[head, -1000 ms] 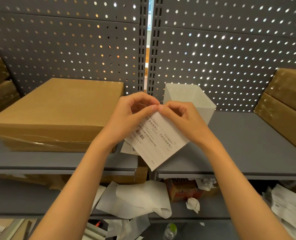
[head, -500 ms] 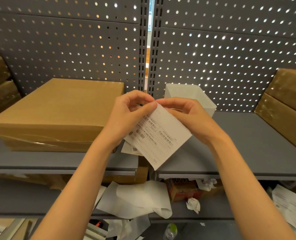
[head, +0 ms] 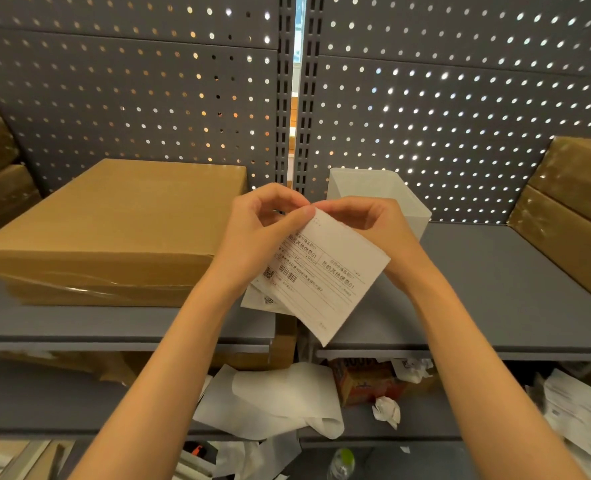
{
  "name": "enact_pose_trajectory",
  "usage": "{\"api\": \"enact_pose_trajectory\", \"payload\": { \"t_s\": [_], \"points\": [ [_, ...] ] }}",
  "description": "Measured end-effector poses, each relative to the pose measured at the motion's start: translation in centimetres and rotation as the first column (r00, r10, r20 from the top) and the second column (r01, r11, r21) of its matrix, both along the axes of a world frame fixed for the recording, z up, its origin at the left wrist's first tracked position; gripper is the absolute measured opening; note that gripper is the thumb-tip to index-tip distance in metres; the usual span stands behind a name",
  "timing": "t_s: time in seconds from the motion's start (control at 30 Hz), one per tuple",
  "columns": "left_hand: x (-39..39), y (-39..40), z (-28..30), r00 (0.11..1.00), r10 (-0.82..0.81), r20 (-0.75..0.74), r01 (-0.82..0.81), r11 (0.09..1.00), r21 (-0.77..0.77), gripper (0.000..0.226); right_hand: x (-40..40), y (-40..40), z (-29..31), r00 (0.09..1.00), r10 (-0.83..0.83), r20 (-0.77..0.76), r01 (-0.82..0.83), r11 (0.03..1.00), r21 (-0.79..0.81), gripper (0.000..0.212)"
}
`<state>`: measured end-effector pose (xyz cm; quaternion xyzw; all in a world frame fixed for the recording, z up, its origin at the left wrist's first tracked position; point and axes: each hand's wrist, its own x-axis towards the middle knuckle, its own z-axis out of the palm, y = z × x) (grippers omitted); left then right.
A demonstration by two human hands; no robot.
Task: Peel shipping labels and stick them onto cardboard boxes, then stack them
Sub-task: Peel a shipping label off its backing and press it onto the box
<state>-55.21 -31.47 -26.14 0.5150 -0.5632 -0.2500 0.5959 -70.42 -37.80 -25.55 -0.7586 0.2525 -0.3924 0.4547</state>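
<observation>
Label: white rectangular shipping label (head: 325, 275), thin and flat, printed with lines of text, a barcode and a small square code; I see it held tilted in mid-air in front of the shelf edge, its top corner between both hands.
Left hand: my left hand (head: 256, 237) has its fingers curled, thumb and forefinger pinching the label's top corner.
Right hand: my right hand (head: 373, 223) is curled too, fingertips pinching at the same corner from the other side; I cannot tell whether backing has parted from the label.
Second sheet: another white printed sheet (head: 264, 301) peeks out behind the label's lower left edge; I cannot tell which hand carries it.
Box: broad, flat cardboard box (head: 114, 230), matte brown with glossy clear tape across its front, lying on the left grey shelf (head: 120, 323), well left of the label.
Bin: frosted translucent plastic bin (head: 377, 192), squarish, standing behind the right hand.
Side boxes: tape-wrapped brown boxes (head: 571, 209) leaning at the right edge.
Backdrop: dark grey perforated metal panel (head: 443, 98), light glinting through round holes.
Lower shelf: curled waxy backing sheets (head: 273, 400) and crumpled paper scraps (head: 387, 410).
</observation>
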Motion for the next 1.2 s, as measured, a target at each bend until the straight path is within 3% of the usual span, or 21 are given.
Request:
{"api": "enact_pose_trajectory", "payload": {
  "t_s": [0.43, 0.7, 1.2],
  "points": [
    [-0.1, -0.1, 0.0, 1.000, 0.022, -0.012, -0.023, 0.999, -0.040, 0.007, 0.2, -0.1, -0.4, 0.998, -0.050, 0.031, 0.051, 0.997, -0.052, 0.011],
    [1.0, 0.2, 1.0, 0.990, 0.073, -0.122, -0.086, 0.991, -0.100, 0.004, -0.3, -0.5, -0.9, 0.991, -0.137, 0.014, 0.137, 0.991, 0.006, 0.040],
    [2.0, 0.8, 1.6, 0.954, 0.203, -0.220, -0.230, 0.968, -0.103, 0.005, -0.7, -0.9, -1.7, 0.984, -0.178, -0.012, 0.178, 0.983, 0.035, 0.012]
  ]
}}
